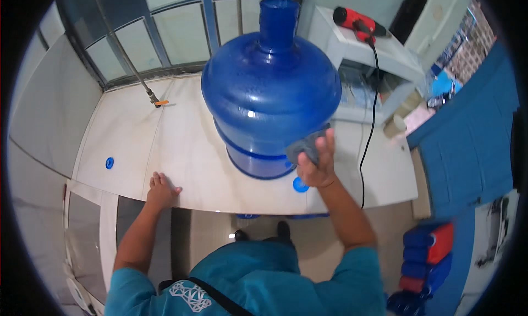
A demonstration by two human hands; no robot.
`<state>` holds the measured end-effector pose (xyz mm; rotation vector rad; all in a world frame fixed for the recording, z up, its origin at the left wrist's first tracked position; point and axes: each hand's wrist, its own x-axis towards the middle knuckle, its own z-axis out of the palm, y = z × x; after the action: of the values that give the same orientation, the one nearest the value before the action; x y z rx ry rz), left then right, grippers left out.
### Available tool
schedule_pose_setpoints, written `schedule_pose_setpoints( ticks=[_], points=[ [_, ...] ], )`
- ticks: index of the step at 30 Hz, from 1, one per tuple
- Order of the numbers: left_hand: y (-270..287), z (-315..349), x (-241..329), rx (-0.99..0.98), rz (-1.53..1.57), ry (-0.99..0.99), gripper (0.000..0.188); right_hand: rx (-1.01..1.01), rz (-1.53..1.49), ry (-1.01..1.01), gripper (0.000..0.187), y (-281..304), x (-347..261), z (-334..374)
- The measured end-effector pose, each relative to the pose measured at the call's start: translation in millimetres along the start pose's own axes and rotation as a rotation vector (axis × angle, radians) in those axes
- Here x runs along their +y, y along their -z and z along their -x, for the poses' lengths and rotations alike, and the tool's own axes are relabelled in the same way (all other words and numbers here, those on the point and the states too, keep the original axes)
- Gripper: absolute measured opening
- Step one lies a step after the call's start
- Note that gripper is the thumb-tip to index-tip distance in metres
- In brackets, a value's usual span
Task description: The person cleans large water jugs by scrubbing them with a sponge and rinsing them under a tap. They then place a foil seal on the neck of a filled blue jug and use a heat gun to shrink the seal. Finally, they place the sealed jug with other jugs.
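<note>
A large blue water jug point(269, 90) stands upright on the white counter point(181, 151). My right hand point(318, 162) presses a grey cloth point(307, 145) against the jug's lower right side. My left hand point(160, 188) rests flat on the counter near its front edge, left of the jug, holding nothing. A blue cap point(300, 184) lies on the counter just below my right hand.
Another blue cap point(109, 162) lies at the counter's left. A red heat gun point(357, 23) sits on a white shelf unit point(385, 52) behind the jug; its black cord point(367, 140) runs down across the counter. A metal pole point(132, 68) leans at the back. Blue and red crates point(426, 255) stand on the floor at right.
</note>
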<state>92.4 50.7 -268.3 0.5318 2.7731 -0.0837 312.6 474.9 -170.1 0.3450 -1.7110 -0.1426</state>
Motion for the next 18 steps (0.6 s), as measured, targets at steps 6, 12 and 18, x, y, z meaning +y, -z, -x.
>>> schedule_pose_setpoints(
  ticks=[6, 12, 18],
  points=[
    [0, 10, -17, -0.052, 0.015, 0.053, 0.104, -0.231, -0.287, -0.665, 0.042, -4, 38, -170],
    [40, 22, 16, 0.001, 0.143, -0.014, 0.093, -0.817, -0.553, -1.202, 0.042, -68, 170, -193],
    [108, 82, 26, 0.486, 0.697, -0.318, 0.083, -0.448, -0.458, -0.799, 0.033, -2, 97, -165]
  ],
)
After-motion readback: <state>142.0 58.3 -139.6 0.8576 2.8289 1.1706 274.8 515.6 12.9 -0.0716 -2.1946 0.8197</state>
